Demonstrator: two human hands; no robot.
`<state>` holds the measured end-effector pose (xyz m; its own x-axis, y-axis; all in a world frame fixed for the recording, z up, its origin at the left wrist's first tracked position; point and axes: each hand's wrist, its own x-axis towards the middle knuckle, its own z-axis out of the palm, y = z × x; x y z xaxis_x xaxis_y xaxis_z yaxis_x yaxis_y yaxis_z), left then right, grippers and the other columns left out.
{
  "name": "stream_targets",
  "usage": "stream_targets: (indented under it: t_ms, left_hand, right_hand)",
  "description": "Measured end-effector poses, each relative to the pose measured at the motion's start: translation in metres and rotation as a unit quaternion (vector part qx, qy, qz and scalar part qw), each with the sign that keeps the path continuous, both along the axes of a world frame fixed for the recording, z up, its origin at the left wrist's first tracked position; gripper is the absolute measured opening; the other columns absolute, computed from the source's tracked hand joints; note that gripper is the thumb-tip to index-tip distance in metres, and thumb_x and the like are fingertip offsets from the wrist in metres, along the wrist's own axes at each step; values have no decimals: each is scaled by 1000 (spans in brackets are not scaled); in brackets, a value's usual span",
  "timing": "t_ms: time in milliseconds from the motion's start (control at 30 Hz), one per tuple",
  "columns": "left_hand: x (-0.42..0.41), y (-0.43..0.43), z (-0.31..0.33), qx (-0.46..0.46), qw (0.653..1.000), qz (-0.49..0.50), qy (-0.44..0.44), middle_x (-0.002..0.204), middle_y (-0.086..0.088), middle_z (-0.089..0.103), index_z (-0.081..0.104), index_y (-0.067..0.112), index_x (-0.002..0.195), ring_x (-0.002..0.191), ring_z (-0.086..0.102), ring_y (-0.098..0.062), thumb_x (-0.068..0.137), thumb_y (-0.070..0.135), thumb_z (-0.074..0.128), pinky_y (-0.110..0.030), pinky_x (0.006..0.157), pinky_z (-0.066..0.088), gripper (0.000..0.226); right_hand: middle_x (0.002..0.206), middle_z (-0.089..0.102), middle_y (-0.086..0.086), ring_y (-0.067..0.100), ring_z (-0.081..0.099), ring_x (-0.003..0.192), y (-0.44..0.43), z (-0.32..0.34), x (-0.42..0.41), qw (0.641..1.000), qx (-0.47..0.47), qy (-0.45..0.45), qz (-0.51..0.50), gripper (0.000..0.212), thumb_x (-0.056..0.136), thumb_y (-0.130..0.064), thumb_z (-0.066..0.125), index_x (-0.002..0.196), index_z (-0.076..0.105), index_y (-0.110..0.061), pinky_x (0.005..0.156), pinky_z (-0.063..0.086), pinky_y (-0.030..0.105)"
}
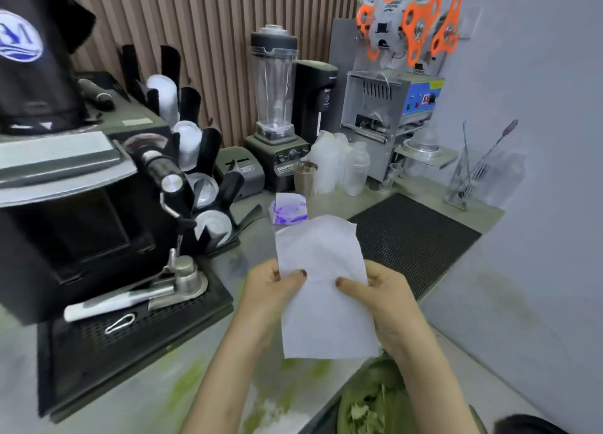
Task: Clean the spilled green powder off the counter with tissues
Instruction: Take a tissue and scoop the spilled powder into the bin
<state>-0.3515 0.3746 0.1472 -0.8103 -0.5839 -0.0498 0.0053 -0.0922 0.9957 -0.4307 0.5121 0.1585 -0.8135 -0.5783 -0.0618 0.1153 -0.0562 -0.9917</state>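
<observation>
A black coffee machine [81, 224] fills the left of the frame. Green powder [182, 388] smears the counter [137, 397] at lower centre-left. At centre the left hand [270, 286] pinches the left edge of a white tissue [323, 309] held above the counter, below a purple tissue packet [288, 210]. The right hand [385, 296] pinches its right edge. A black mat [414, 238] lies to the right.

Likely tissue pack [288, 209] behind tissue [321, 270], left of mat [414, 234]

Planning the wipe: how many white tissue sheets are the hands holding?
1: the white tissue sheet, pinched between left hand and right hand above the grey counter. Further sheets behind it could be hidden.
</observation>
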Motion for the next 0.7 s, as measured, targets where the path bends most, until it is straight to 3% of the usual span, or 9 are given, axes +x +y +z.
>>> stream_targets:
  t_ms: [133,233,333,467,567,700]
  left_hand:
    - [39,13,7,-6,999,-30,25,84,-4,74,71,15,81,76,69,-16,79,-11,59,-28,63,55,28]
    - [58,20,8,-9,999,-12,29,71,0,71,72,14,68,64,65,-11,77,-16,57,-22,55,51,35]
    - [70,24,12,-16,1000,11,21,64,1,69,73,17,59,62,63,-12,76,-17,57,-22,55,50,41]
    - [79,34,12,47,998,24,17,69,-6,70,72,15,55,67,64,-23,76,-16,56,-32,64,52,41]
    - [83,49,10,67,998,14,6,64,-3,67,71,13,57,59,62,-15,82,-9,51,-21,53,49,39]
    - [86,67,5,172,984,-8,48,76,-15,68,71,1,65,69,62,-25,82,12,28,-29,60,49,48]
  right_hand:
    - [83,74,11,25,69,72,10,6,27,999,-30,-4,12,20,79,4,61,78,73,-11,68,55,37]
    - [76,72,12,27,65,71,15,10,39,999,-29,25,28,19,79,6,61,73,73,-8,63,53,33]
    - [71,72,8,27,67,72,21,11,42,997,-20,46,64,39,77,13,58,58,74,-18,66,54,35]
    - [62,71,-1,11,65,61,38,13,40,990,-8,82,118,47,79,19,50,57,72,-15,54,52,20]
    - [71,73,-6,5,66,70,53,9,37,984,-4,104,142,54,80,21,39,61,73,-16,63,51,14]
    - [81,70,-6,8,62,81,70,3,34,982,-30,89,166,33,65,-6,43,65,75,-14,73,48,21]
